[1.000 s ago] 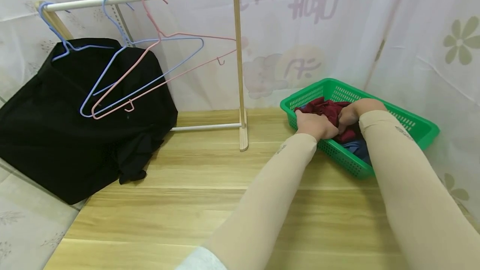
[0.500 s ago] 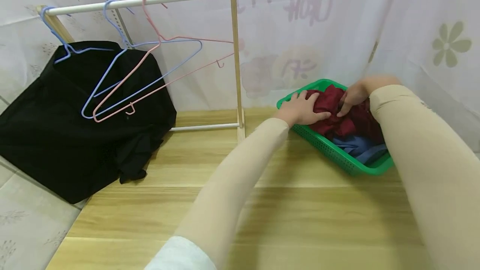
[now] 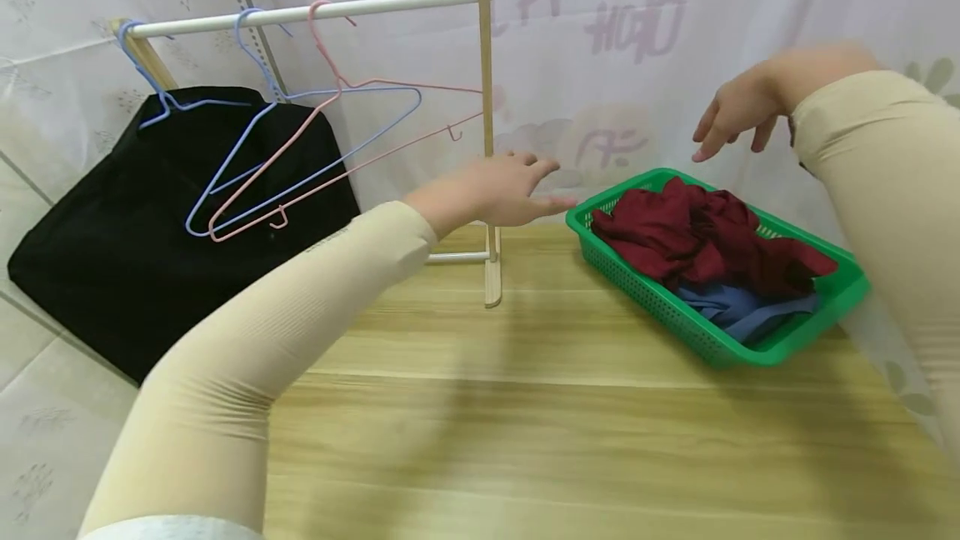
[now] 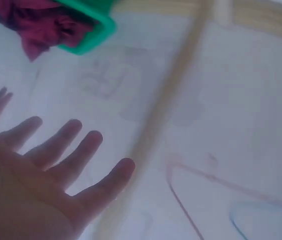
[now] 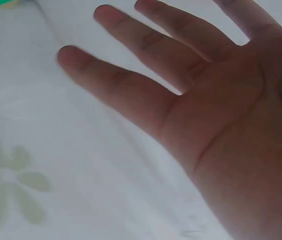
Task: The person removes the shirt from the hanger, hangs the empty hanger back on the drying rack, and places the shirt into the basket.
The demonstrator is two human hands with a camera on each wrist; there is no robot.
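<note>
Lying loosely bunched in the green basket (image 3: 652, 298), the dark red cloth (image 3: 678, 227) looks light and limp, likely to fold under any touch and to trail if lifted by one end. It seems neither fragile nor very slippery, though its folds could drag along the blue cloth (image 3: 720, 304) that shows below its near edge. A raised fold on top, or the loose end by the long rim on the right, looks the easiest place to pinch. The basket itself, on the bench (image 3: 600, 448), appears to be light, fairly stiff plastic, best held by its rim.

The left grip (image 3: 498, 188) is wide, fingers spread and nothing in it, near the basket's left corner; the left wrist view shows a bare palm. The right grip (image 3: 750, 107) hangs above the basket, apart from the cloth, also wide and holding nothing.
</note>
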